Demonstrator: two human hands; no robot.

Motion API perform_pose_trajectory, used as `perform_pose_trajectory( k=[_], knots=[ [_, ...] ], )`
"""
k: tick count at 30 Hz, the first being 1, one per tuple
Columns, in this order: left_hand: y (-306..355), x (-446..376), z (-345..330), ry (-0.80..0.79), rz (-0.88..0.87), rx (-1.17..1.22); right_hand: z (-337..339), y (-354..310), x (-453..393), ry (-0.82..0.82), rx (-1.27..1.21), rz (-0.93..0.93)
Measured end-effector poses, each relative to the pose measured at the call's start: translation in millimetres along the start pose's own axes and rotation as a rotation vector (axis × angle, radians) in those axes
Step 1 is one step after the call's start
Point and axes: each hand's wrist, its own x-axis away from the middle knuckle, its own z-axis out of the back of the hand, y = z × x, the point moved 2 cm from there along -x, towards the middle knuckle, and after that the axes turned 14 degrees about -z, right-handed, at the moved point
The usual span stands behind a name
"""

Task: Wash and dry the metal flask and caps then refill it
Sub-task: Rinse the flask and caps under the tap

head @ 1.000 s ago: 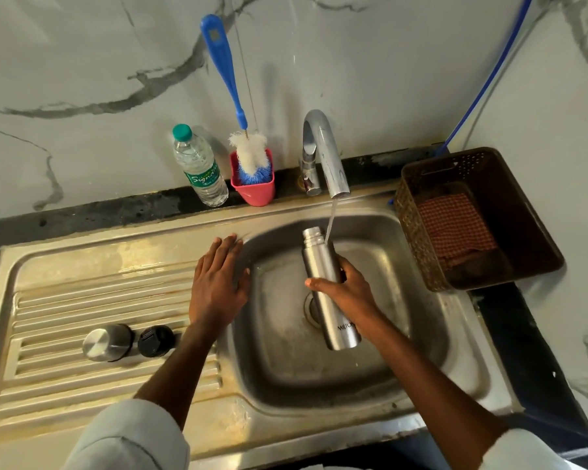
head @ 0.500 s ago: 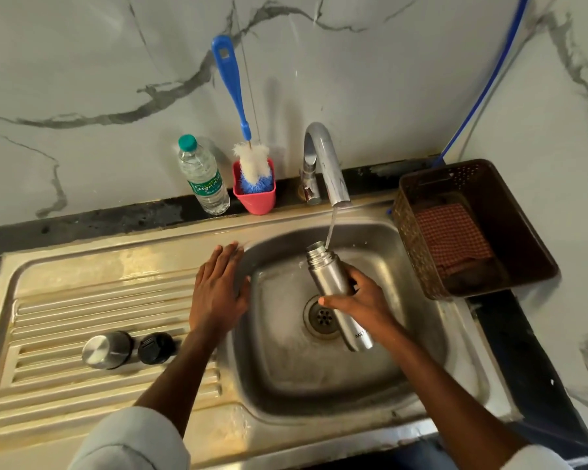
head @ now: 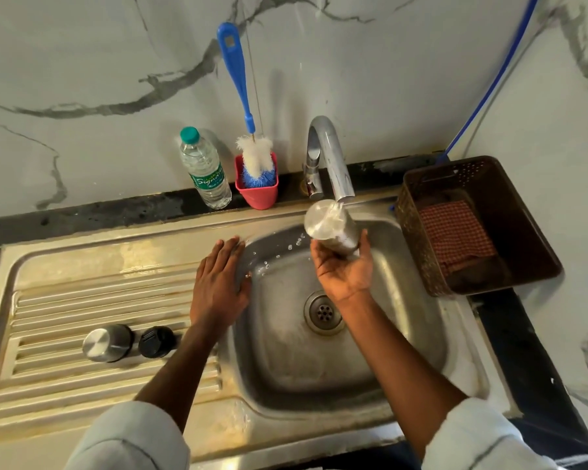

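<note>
Steel flask (head: 331, 228) upended under running water; two caps (head: 107, 342) (head: 157, 341) on drainboard.

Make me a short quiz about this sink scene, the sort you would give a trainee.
1. True or false: the right hand holds the metal flask under the running tap.
2. Where does the left hand rest? A) on the brown basket B) flat on the sink's rim C) on the plastic water bottle
3. Fill in: the steel cap and the black cap stand side by side on the ribbed ____.

Key: 1 true; 2 B; 3 drainboard.
</note>
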Motion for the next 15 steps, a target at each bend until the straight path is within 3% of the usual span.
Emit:
perform_pose_trajectory(
  k=[5, 10, 15],
  knots=[
    [1, 0, -1, 0.007, 0.006, -0.011, -10, 4, -10, -0.039, -0.211, -0.046],
    [2, 0, 0, 0.013, -0.001, -0.001, -5, 13, -12, 0.086, -0.007, -0.188],
    [1, 0, -3, 0.007, -0.003, -0.001, 3, 0, -11, 0.190, 0.018, -0.165]
  ],
)
